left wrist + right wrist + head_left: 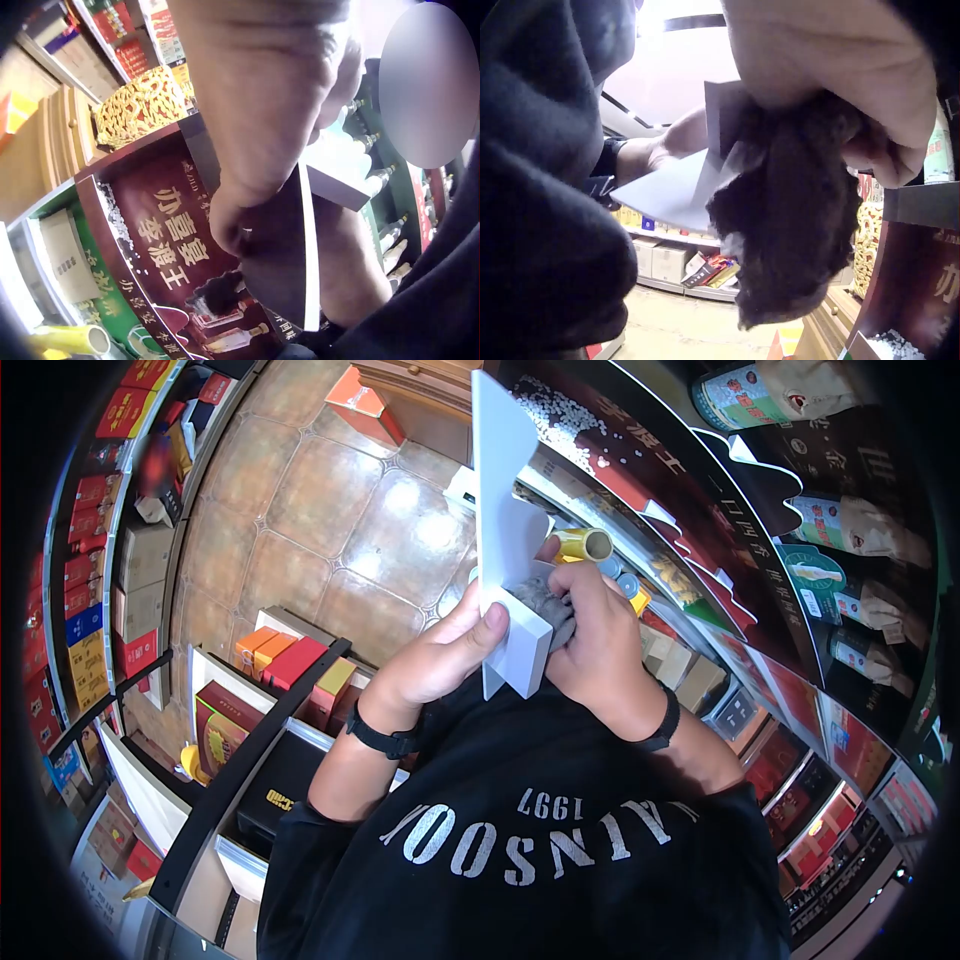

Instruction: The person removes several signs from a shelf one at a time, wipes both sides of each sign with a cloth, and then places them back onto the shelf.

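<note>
A white board (pixel 500 490) with a wavy edge stands upright in front of the person's chest, a short ledge (pixel 525 645) jutting from its lower part. My left hand (pixel 440 650) grips it from the left side, thumb on the ledge. On the other side, my right hand (pixel 600 640) holds a crumpled dark grey cloth (pixel 545 600) against the board, close by the ledge. In the right wrist view the cloth (pixel 795 217) hangs down from the fingers beside the board (pixel 667 191). The left wrist view shows the board edge-on below the left hand (pixel 255 97).
Shelves of boxes (pixel 90 510) line the left. Bottles (pixel 840 525) and a dark printed display panel (pixel 660 450) stand on the right. A yellow tube (pixel 585 545) lies just past the right hand. An orange box (pixel 365 405) sits on the tiled floor (pixel 300 510).
</note>
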Tool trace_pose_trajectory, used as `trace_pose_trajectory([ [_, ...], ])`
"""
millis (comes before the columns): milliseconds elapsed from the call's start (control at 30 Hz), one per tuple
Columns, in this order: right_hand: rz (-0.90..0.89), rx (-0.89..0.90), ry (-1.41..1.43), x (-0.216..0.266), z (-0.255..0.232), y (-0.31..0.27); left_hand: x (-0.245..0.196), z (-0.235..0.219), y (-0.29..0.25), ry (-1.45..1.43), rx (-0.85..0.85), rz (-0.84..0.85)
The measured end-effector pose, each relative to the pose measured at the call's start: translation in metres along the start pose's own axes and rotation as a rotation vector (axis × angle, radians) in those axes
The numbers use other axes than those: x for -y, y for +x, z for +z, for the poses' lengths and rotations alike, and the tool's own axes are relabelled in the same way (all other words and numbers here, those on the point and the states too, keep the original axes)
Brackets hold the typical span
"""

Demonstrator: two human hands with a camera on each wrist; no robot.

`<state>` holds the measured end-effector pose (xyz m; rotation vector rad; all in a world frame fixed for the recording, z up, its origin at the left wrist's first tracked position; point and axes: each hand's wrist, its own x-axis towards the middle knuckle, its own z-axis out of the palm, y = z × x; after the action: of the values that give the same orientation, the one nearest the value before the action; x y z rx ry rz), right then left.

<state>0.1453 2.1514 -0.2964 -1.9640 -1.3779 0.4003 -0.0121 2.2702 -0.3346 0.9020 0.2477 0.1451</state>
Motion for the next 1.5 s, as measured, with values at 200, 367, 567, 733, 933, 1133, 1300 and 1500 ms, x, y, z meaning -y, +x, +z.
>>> trace_pose_trajectory([
  [200, -0.112, -0.034, -0.108, -0.004, 0.002, 0.007, -0.003, -0.001, -0.002, 0.071, -0.085, -0.032],
  [367, 0.011, -0.115, -0.264, -0.005, -0.015, 0.042, -0.003, -0.004, -0.012, 0.167, -0.025, -0.091],
  [567, 0.058, -0.24, -0.061, -0.021, -0.018, 0.074, 0.018, 0.003, -0.016, 0.144, -0.068, -0.138],
  [733, 0.114, 0.299, 0.34, -0.003, -0.013, 0.045, 0.011, 0.006, -0.004, 0.207, -0.29, -0.076],
  [933, -0.107, 0.176, 0.142, 0.005, -0.003, 0.032, 0.016, -0.008, 0.001, 0.548, -0.401, 0.06],
  [1133, -0.44, 0.123, -0.196, 0.012, 0.012, 0.003, 0.036, -0.004, -0.005, 0.385, -0.671, -0.032],
  [1300, -0.319, 0.54, -0.071, 0.004, 0.023, -0.029, 0.038, -0.03, -0.011, 0.33, -0.961, -0.117],
  [1500, -0.033, 0.292, 0.091, -0.009, -0.005, 0.006, 0.0, -0.039, -0.011, -0.486, -0.557, 0.058],
])
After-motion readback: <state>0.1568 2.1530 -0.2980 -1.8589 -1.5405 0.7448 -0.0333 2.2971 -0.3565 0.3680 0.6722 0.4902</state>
